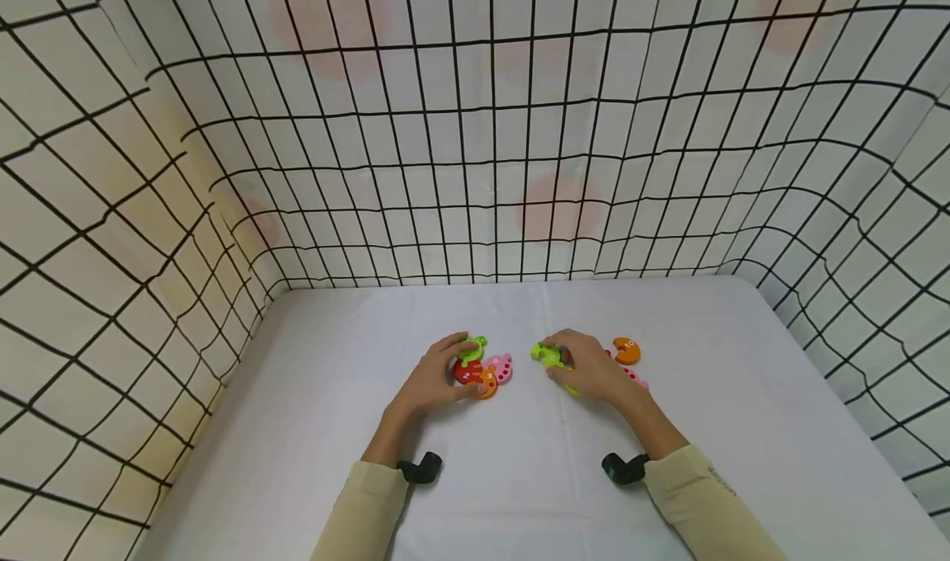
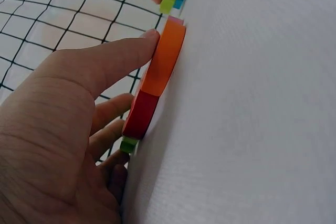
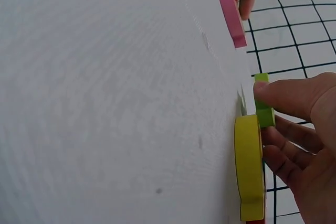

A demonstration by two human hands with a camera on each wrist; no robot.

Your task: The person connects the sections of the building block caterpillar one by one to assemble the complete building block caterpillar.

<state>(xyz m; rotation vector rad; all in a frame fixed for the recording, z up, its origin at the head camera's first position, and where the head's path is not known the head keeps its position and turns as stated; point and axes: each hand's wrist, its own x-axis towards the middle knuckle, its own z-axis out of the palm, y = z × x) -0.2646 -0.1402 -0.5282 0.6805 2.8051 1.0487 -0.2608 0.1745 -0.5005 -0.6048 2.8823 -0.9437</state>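
In the head view my left hand [image 1: 434, 379] curves round a cluster of flat painted puzzle pieces: a green one [image 1: 472, 350], a red one [image 1: 466, 372], an orange one [image 1: 486, 384] and a pink one with red dots [image 1: 499, 368]. The left wrist view has the thumb against the edge of the orange piece [image 2: 164, 61], fingers behind the red piece [image 2: 140, 115]. My right hand [image 1: 588, 365] pinches a light green piece [image 1: 547, 355] between thumb and fingers. Just beside that piece is a yellow piece [image 3: 249, 166], mostly hidden under the hand in the head view.
An orange piece marked 10 [image 1: 627, 351] and a pink dotted piece [image 1: 635, 377] lie beyond the right hand. A white cloth covers the table [image 1: 512, 487]. Black wire mesh [image 1: 490, 140] walls the back and both sides.
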